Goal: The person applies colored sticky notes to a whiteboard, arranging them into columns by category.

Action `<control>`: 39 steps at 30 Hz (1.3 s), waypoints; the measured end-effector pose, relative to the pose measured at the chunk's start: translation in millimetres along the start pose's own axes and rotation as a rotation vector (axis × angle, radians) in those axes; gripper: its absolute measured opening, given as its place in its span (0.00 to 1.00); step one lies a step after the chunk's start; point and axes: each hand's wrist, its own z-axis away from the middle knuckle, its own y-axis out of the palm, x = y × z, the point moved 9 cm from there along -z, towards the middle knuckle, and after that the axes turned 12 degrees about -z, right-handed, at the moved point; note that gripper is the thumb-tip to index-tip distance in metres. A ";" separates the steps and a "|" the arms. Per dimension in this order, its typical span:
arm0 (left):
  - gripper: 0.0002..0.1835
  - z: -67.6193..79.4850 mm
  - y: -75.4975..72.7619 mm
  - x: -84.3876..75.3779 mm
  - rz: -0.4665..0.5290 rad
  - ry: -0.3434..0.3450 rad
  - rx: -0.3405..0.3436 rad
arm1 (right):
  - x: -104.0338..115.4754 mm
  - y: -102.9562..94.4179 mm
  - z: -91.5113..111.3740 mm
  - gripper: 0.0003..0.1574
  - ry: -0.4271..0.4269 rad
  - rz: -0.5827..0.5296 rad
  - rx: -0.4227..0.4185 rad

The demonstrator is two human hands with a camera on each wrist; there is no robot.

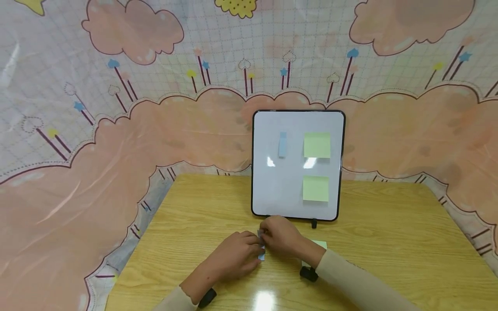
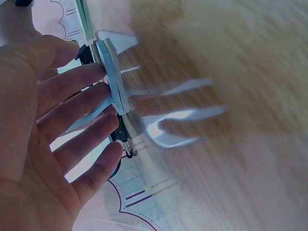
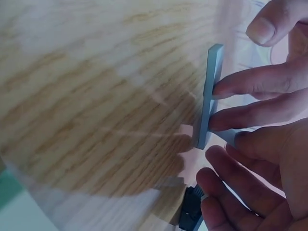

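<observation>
A narrow blue sticky note pad (image 1: 261,256) lies on the wooden table, between the two hands. My left hand (image 1: 242,254) rests along its left side, and in the left wrist view its nearly straight fingers touch the pad (image 2: 111,72). From the right, my right hand (image 1: 281,235) pinches the far end of a blue sticky note at the pad; its curled fingers (image 3: 219,163) show in the right wrist view. That view shows the pad (image 3: 208,103) edge-on, and the hand hides most of the pinched note.
A black-framed whiteboard (image 1: 276,190) stands upright behind the hands. On it are a narrow blue note (image 1: 282,146) and two green square notes, an upper one (image 1: 317,145) and a lower one (image 1: 315,188). A green pad (image 1: 320,244) lies partly under my right forearm. A patterned curtain (image 1: 218,129) hangs behind.
</observation>
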 end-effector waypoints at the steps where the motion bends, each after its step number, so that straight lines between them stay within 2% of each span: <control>1: 0.11 0.1 0.1 0.3 0.003 -0.003 0.004 | 0.1 -0.3 -0.3 0.08 -0.004 -0.001 -0.003; 8: 0.13 -0.1 0.9 3.4 0.036 -0.026 0.039 | -0.2 -3.9 -3.5 0.07 -0.011 0.011 -0.019; 19: 0.10 -2.3 -0.7 4.2 0.042 -0.010 0.029 | -5.2 -11.6 -8.1 0.04 0.011 -0.008 -0.038; 39: 0.11 -1.9 3.9 9.7 0.093 -0.045 0.091 | -4.0 -24.1 -8.1 0.03 -0.003 -0.026 -0.096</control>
